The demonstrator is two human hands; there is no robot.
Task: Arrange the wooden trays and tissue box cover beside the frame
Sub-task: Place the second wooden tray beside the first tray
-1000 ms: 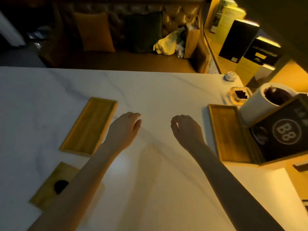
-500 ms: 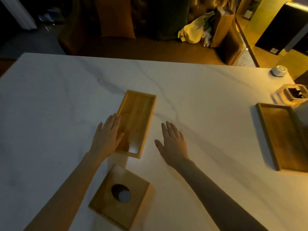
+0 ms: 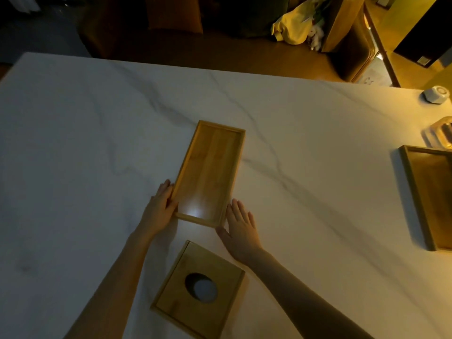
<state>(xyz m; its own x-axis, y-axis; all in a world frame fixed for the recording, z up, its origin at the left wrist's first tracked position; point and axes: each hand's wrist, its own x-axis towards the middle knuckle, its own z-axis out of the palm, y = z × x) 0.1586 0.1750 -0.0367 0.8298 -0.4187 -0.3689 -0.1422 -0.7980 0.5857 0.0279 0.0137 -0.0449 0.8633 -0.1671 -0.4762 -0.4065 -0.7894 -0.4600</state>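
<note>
A long wooden tray [image 3: 210, 171] lies flat in the middle of the white marble table [image 3: 97, 133]. My left hand [image 3: 160, 210] presses against its near left edge, fingers curled onto the rim. My right hand [image 3: 241, 228] lies flat with fingers spread, just beside the tray's near right corner. A square wooden tissue box cover [image 3: 199, 289] with a round hole sits close to me, between my forearms. A second wooden tray [image 3: 430, 196] lies at the right edge of the view. The frame is out of view.
At the far right corner stand a small white round object [image 3: 437, 94] and a glass dish [image 3: 440, 135]. Beyond the table's far edge is a dark sofa with a yellow bag [image 3: 293, 28] and a brown paper bag [image 3: 337, 23].
My view has swung left, so the frame and roll are gone from sight. Both hands moved from mid-table to the near end of the middle tray, left touching it.
</note>
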